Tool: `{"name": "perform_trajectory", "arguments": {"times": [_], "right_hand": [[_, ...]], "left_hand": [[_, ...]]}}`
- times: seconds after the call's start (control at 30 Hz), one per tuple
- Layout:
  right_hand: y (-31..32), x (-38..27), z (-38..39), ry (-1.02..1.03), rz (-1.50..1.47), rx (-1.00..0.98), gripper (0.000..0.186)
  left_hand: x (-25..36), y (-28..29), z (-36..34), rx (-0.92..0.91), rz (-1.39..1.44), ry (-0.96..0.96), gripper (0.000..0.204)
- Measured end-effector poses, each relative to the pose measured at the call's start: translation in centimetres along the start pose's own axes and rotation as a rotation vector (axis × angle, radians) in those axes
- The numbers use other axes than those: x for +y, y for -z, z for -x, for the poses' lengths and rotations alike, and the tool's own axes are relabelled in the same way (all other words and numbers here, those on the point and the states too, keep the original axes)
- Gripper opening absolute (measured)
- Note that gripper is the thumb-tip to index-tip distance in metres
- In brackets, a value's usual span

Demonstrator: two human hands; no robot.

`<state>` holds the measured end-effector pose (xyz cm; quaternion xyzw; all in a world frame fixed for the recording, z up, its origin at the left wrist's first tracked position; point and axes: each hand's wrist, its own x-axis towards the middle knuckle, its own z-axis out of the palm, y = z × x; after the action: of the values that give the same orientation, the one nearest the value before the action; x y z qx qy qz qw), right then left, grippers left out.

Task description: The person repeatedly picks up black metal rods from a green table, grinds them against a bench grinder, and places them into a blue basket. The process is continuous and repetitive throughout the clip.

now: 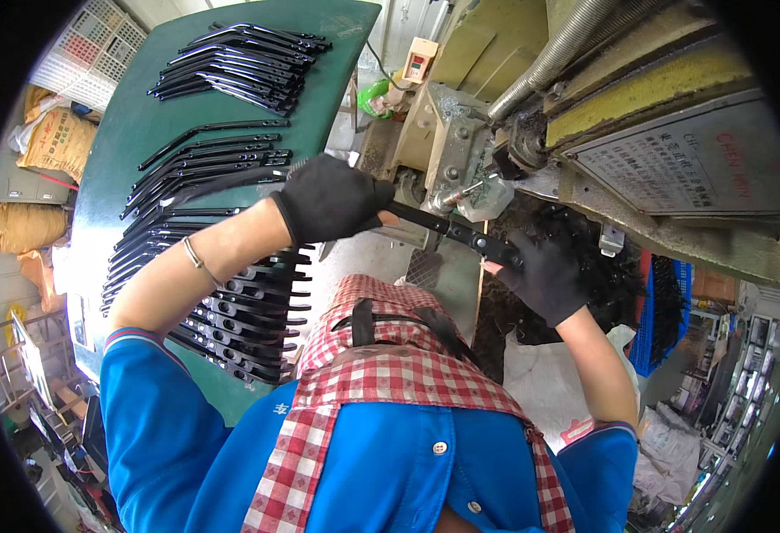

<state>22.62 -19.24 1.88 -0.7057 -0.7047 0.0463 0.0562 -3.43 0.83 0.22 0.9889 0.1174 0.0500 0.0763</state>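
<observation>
Here, black strip (448, 229) spans left hand (329, 200) to right hand (545, 275) (both gloved).

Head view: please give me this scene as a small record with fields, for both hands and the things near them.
left hand: black-gloved left hand, closed around one end of the long black flat metal bar
right hand: black-gloved right hand, gripping the other end of the same bar
bar position: held at the worn beige and yellow machine
left side: green table bearing rows of similar black curved strips
clothing: blue shirt, red checked apron
wrist: thin bracelet on left arm
</observation>
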Motion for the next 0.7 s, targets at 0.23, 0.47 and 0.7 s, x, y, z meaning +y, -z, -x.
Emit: {"name": "perform_trajectory", "arguments": {"times": [0.23, 0.47, 0.7], "right_hand": [[0.5, 1.1, -0.8, -0.064, -0.381, -0.321, 0.042], [2.1, 0.5, -2.1, 0.063, 0.021, -0.033, 0.041], [1.4, 3.1, -3.7, -0.151, -0.265, -0.036, 0.044]], "left_hand": [[0.4, 0.6, -0.1, 0.014, 0.081, 0.002, 0.033], [0.2, 0.2, -0.5, 0.073, 0.095, 0.037, 0.034], [-1.8, 1.4, -4.5, 0.061, 0.051, 0.020, 0.031]]}}
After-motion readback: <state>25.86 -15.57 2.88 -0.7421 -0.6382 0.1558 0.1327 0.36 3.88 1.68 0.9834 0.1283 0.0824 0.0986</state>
